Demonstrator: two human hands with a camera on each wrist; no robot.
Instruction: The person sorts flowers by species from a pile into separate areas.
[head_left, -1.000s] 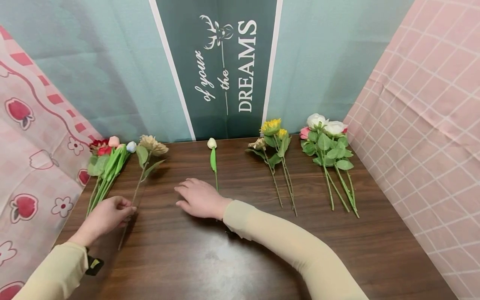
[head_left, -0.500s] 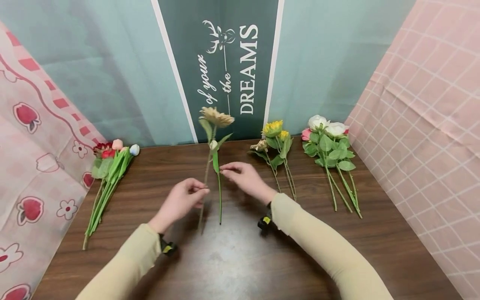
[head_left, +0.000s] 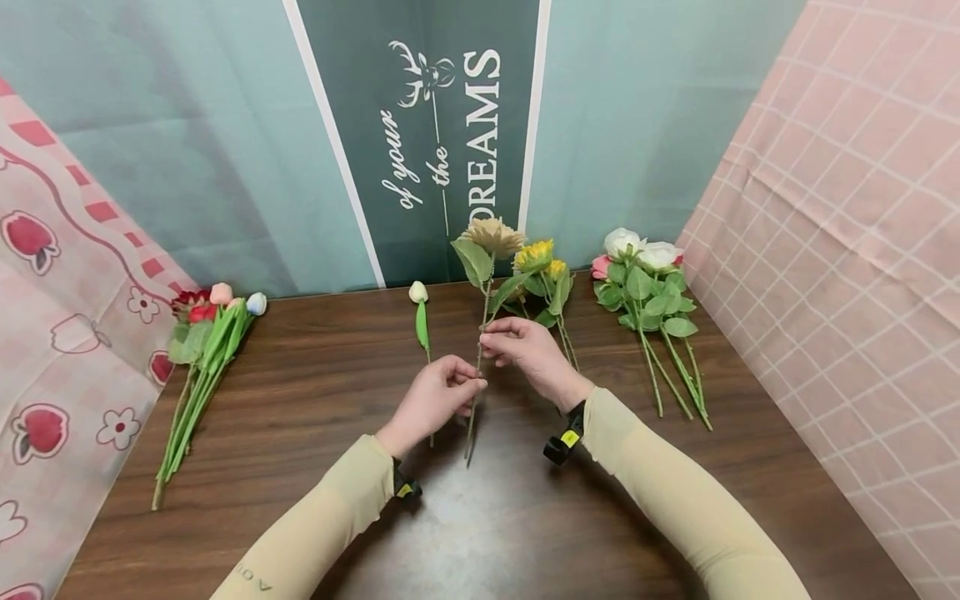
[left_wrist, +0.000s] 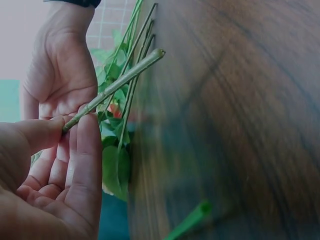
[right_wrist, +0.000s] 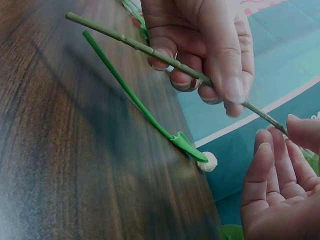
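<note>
Brown table (head_left: 300, 467): two hands, one beige flower (head_left: 491, 237)

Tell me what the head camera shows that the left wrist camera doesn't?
Only the head view shows the tan bloom atop the held stem, the mixed bunch lying at the table's left, the white and pink roses at the right, the yellow flowers and the DREAMS banner. Only the left wrist view shows the stem's cut end close up and the left thumb and fingers pinching it. Both show the left hand and right hand on the same stem above the wooden table.
</note>
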